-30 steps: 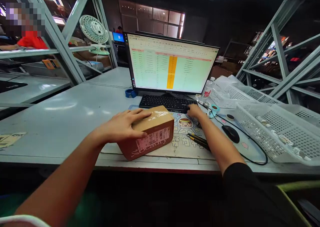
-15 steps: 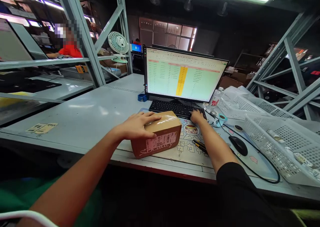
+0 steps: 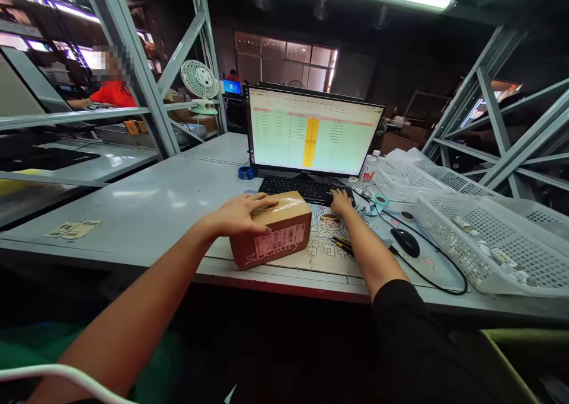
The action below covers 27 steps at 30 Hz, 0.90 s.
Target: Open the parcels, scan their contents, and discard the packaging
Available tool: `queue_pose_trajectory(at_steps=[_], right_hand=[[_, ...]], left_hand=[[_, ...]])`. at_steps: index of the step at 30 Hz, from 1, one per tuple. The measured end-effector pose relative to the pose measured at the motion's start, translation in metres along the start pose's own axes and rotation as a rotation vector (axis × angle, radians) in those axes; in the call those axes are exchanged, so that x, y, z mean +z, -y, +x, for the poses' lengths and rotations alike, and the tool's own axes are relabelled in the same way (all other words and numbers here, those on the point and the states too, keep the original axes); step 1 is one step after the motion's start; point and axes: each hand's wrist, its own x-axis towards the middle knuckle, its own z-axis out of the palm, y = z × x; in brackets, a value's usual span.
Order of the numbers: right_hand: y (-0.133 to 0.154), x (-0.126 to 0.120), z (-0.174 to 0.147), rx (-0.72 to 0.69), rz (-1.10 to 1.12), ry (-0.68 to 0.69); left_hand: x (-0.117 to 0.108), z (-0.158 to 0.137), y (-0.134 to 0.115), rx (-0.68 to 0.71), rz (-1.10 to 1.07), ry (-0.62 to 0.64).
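Observation:
A brown cardboard box (image 3: 284, 220) stands at the front of the desk, with a printed shipping label (image 3: 281, 240) on the side facing me and clear tape along its top. My left hand (image 3: 237, 215) grips the box at its left end, thumb on the near side and fingers over the top. My right hand (image 3: 341, 201) lies with its fingers apart on the right end of the black keyboard (image 3: 293, 186). Behind the keyboard a monitor (image 3: 275, 134) displays a spreadsheet with a yellow column.
Right of my arm are a black mouse (image 3: 405, 241) with its cable and white plastic baskets (image 3: 489, 238) holding small bottles. Pens (image 3: 343, 244) lie on a patterned mat. A tape roll (image 3: 380, 201) and bottle (image 3: 368, 170) stand farther back. A person in red (image 3: 113, 93) sits left beyond metal posts.
The camera view has turned slightly right, so things appear shifted left. My left hand stays on the box and my right hand stays on the keyboard.

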Motion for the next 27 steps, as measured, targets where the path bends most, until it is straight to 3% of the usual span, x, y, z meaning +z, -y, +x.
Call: queue_pose_trajectory(at_steps=[5,8,13,16,18,20,22,25,27], right_hand=[[0.024,-0.006,0.002,-0.043,-0.005,0.079],[0.025,-0.020,-0.017,-0.082,0.004,0.100],[-0.009,-0.012,-0.107,-0.159,0.000,0.150],[-0.026,0.003,-0.157,-0.162,-0.005,0.137],[-0.029,0.007,-0.173,-0.154,0.011,0.099],[-0.026,0.002,-0.173,-0.157,0.050,0.058],[-0.020,-0.011,-0.163,-0.193,0.111,0.017],[-0.003,-0.037,-0.141,-0.276,0.209,-0.051],[0.011,-0.052,-0.127,-0.319,0.255,-0.084]], left_hand=[[0.001,0.000,0.004,0.016,-0.015,0.002],[-0.003,0.002,0.010,0.044,-0.030,0.049],[-0.016,0.014,0.012,0.053,-0.026,0.181],[-0.021,0.023,0.009,0.037,0.007,0.177],[-0.022,0.023,0.011,0.064,0.001,0.170],[-0.018,0.014,0.016,0.095,-0.036,0.117],[-0.005,-0.002,0.026,0.101,-0.124,-0.038],[0.033,-0.027,0.044,0.059,-0.449,-0.337],[0.067,-0.036,0.053,0.004,-0.733,-0.403]])
